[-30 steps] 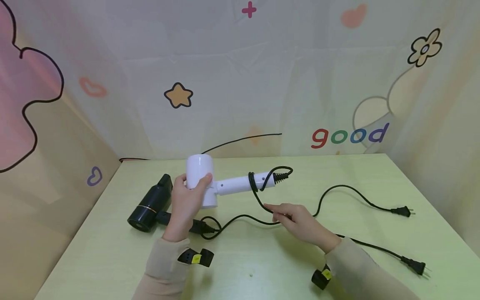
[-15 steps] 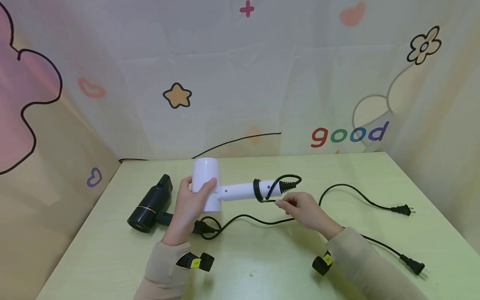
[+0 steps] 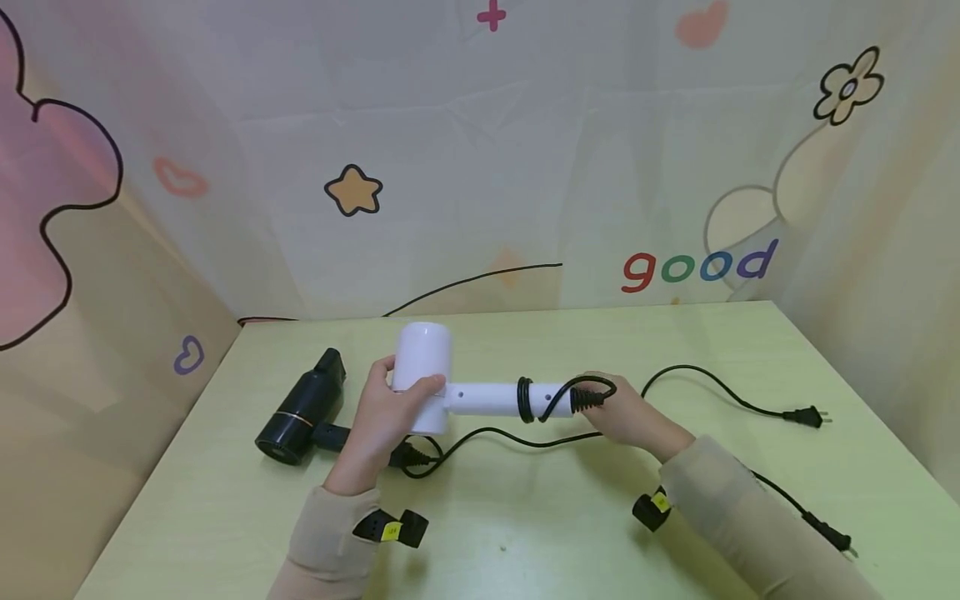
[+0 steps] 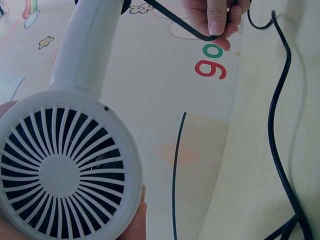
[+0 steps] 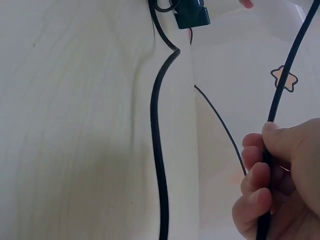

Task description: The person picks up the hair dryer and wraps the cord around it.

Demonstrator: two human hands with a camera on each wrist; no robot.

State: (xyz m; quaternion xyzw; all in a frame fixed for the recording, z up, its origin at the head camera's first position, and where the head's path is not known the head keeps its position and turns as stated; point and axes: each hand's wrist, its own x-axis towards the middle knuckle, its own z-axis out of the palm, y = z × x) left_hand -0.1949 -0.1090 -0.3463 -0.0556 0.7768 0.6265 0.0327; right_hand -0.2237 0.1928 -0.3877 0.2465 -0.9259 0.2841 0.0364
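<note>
A white hair dryer (image 3: 422, 354) is held over the table, handle toward the right. My left hand (image 3: 378, 417) grips it round the barrel, thumb on the near side. In the left wrist view its slatted vent (image 4: 60, 175) faces the camera. Turns of its black cord (image 3: 525, 400) lie round the handle, and a loose loop stands at the handle's end. Just behind that end, my right hand (image 3: 633, 417) pinches the cord. The right wrist view shows the cord (image 5: 285, 82) running up taut from between thumb and curled fingers. The handle end partly hides the right fingertips in the head view.
On the table's left lies a black hair dryer (image 3: 300, 417), its cord (image 3: 517, 442) running right beneath the hands. Two plugs rest at the right, one farther back (image 3: 806, 417) and one nearer (image 3: 828, 533). A printed curtain (image 3: 465, 167) hangs behind the table.
My right hand has moved rightward and up, from below the handle to behind its end, carrying the cord. The white hair dryer has shifted right and slightly down, its handle now nearly level.
</note>
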